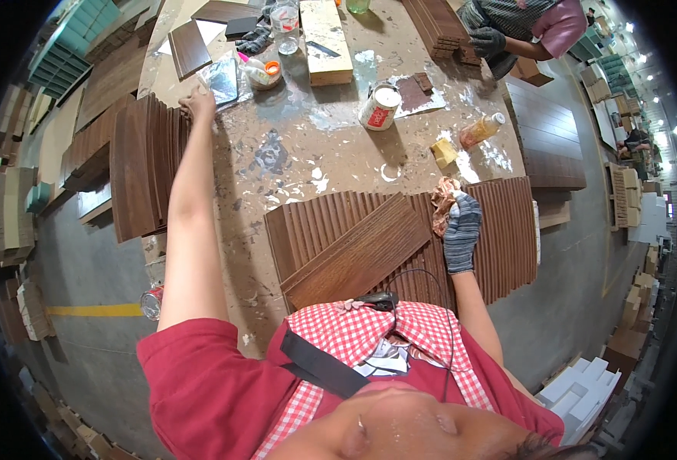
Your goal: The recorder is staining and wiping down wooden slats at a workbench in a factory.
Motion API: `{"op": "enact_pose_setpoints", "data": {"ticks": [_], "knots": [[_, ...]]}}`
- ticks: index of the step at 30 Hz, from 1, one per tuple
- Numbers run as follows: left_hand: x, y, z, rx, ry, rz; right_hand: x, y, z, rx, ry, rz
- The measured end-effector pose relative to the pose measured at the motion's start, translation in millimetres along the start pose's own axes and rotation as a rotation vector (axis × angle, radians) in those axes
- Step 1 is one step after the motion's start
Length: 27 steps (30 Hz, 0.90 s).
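Crumpled brownish rag [441,212], brown board [357,254] aslant on lined-up boards [508,239]

Paint-spattered table [331,161]. Near side: overlapping brown boards [507,238]. Left edge: stack of dark boards [140,161]. Right: yellow block [445,153], amber-toned bottle [481,131]. Far: red-and-white can [380,109], long pale block [327,34].

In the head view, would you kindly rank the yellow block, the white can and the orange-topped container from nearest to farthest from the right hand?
From the right hand:
1. Yellow block, just ahead.
2. White can, ahead and left.
3. Orange-topped container, farther ahead and left.
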<state>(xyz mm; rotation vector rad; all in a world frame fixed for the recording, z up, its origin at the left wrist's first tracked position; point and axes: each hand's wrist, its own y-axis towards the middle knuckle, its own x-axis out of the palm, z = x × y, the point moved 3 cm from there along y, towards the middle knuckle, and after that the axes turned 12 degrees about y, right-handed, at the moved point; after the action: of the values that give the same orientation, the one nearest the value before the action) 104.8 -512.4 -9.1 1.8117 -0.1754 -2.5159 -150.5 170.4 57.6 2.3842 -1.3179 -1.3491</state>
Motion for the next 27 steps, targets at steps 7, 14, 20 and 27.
{"op": "enact_pose_setpoints", "data": {"ticks": [7, 14, 20, 27], "knots": [[-28.6, -111.9, 28.5, 0.465, 0.397, 0.189, 1.5, -0.3, 2.9, -0.027, -0.016, 0.007], [-22.3, -109.3, 27.1, 0.473, 0.395, 0.182, -1.6, 0.6, -1.2, -0.018, -0.015, 0.006], [-17.7, -104.4, 26.2, 0.476, 0.413, 0.160, -1.8, -0.2, -1.3, 0.004, 0.008, 0.014], [-24.6, -98.7, 26.0, 0.132, 0.256, 0.115, -2.8, 0.0, -2.1, -0.035, -0.013, 0.031]]}}
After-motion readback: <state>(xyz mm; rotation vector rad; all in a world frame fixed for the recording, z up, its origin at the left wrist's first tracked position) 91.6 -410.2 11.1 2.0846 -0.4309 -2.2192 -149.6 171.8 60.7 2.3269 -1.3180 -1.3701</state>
